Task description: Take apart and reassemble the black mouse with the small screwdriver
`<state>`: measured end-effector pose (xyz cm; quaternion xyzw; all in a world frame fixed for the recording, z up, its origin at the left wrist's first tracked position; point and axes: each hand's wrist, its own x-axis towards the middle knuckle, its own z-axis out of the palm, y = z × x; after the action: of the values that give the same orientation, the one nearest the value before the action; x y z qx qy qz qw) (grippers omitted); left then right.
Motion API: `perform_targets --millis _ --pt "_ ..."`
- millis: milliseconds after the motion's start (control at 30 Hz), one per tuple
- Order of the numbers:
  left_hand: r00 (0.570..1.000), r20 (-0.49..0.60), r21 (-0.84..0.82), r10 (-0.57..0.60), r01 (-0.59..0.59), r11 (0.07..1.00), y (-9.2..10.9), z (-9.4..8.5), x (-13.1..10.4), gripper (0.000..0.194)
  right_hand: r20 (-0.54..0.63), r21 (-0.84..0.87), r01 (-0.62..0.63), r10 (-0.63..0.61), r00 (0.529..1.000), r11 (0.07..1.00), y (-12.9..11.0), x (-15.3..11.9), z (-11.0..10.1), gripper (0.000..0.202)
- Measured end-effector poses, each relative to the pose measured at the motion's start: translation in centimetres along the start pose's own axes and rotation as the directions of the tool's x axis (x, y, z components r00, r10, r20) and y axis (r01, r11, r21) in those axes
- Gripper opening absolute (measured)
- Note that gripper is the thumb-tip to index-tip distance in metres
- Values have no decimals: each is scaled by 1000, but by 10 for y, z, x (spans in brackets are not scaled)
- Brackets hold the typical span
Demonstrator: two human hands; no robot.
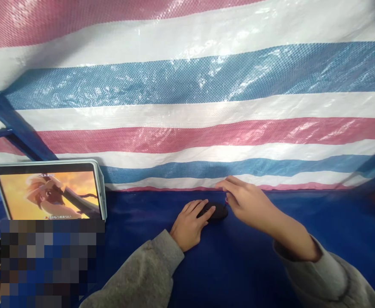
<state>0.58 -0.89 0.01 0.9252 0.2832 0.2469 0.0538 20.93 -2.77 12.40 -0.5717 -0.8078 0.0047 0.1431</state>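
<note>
Holding mouse [219, 211] under left hand [190, 221], pinching thin tool [226, 202], mostly hidden, in right hand [247, 202]. Probably working at mouse's right end; next, keep mouse pinned, tool steady.

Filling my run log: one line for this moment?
left hand: holds dark mouse | right hand: beside mouse, grip unclear | tablet: left, screen lit

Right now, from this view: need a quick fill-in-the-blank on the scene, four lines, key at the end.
1. The black object is under the ____ hand.
2. The tablet stands to the ____ of both hands.
3. The tabletop is ____.
4. The sheet has red, blue and ____ stripes.

Missing: left; left; blue; white.
</note>
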Motion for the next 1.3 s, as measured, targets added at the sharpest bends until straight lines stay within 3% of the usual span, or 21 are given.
perform_targets --millis 167,300,467,933,1167,1300 --pt "1000 -15 1 11 -11 1000 1 -1 0 53 0 -40 -90 90 996 995 1 0 0 28" --pt "1000 -17 2 7 -7 1000 1 -2 0 53 18 -54 -25 26 1000 998 -2 0 0 32" --pt "1000 -23 0 17 -17 1000 2 -3 0 53 -2 -75 -86 86 996 993 -4 0 0 27" --pt "1000 -14 0 13 -13 1000 1 -2 0 53 8 -67 -74 75 997 995 -3 -1 -1 29" --pt "1000 -12 5 14 -14 1000 1 -2 0 53 -29 -112 -74 71 997 991 -2 0 2 31" --pt "1000 -23 1 14 -14 1000 1 -1 0 53 -56 -51 -85 82 995 995 0 1 5 27"
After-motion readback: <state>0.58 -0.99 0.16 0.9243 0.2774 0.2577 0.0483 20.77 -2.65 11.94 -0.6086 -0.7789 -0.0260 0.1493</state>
